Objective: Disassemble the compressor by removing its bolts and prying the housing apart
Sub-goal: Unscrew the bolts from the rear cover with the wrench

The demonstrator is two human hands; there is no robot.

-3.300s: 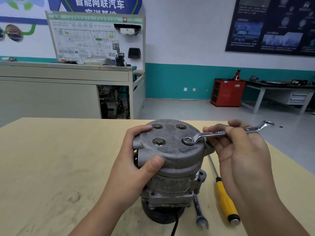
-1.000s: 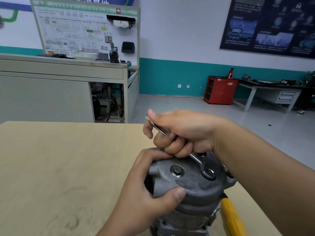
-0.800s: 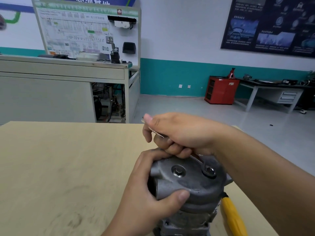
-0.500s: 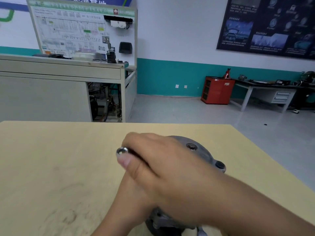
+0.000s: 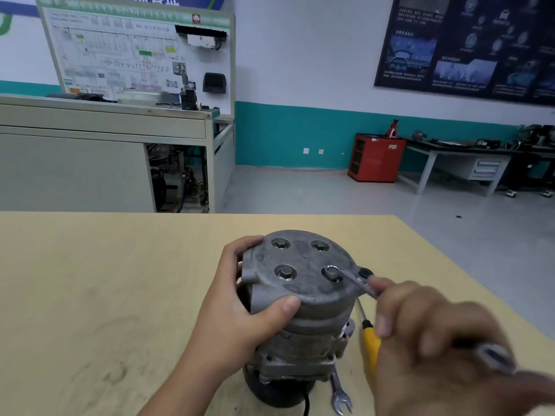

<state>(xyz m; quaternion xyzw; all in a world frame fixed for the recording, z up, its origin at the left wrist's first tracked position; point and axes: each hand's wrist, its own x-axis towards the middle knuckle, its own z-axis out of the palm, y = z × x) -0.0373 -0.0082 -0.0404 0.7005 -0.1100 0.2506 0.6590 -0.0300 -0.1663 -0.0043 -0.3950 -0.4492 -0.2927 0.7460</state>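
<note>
The grey compressor (image 5: 303,295) stands upright on the wooden table (image 5: 105,280), its round end cap facing up with several hex bolts. My left hand (image 5: 243,307) grips the left side of the cap, thumb on the front rim. My right hand (image 5: 435,340), blurred, holds a silver wrench (image 5: 351,280). Its ring end sits over the front right bolt (image 5: 332,273), and its other end sticks out past my hand at the lower right.
A yellow-handled screwdriver (image 5: 371,343) and a second wrench (image 5: 339,394) lie on the table just right of the compressor's base. The table's right edge runs close behind my right hand. Benches and a red cabinet stand far off across the floor.
My right hand swung the wrench round from over the cap's left side to the right. The wrench handle points toward the lower right now. My left hand kept its grip on the cap.
</note>
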